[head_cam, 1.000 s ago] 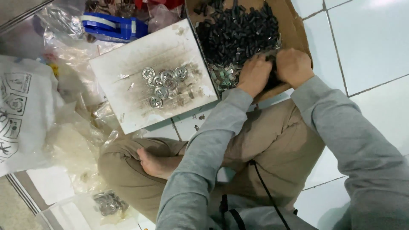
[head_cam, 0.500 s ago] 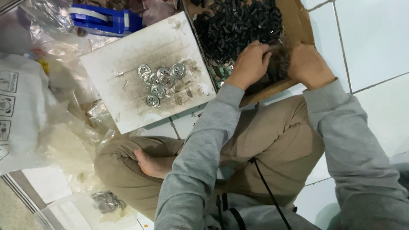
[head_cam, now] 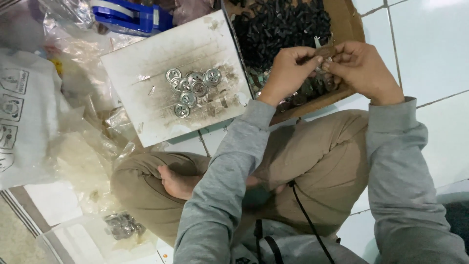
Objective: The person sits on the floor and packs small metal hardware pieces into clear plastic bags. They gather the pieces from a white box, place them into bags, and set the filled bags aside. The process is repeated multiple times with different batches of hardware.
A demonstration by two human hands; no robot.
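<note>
My left hand and my right hand meet over the near edge of a cardboard box. Together they pinch a small metal part between their fingertips. The box is full of small black parts, with shiny round pieces in its near corner. Left of the box lies a stained white board with several round silver discs in a cluster on it. I sit cross-legged on the floor in tan trousers and grey sleeves.
A blue tape dispenser lies beyond the board. Crumpled clear plastic bags and a white printed bag pile up at the left. A small bag of metal pieces rests by my knee. White floor tiles stretch to the right.
Both hands have come up out of the box and drawn together toward me, now holding a small metal part between them. The view has shifted slightly.
</note>
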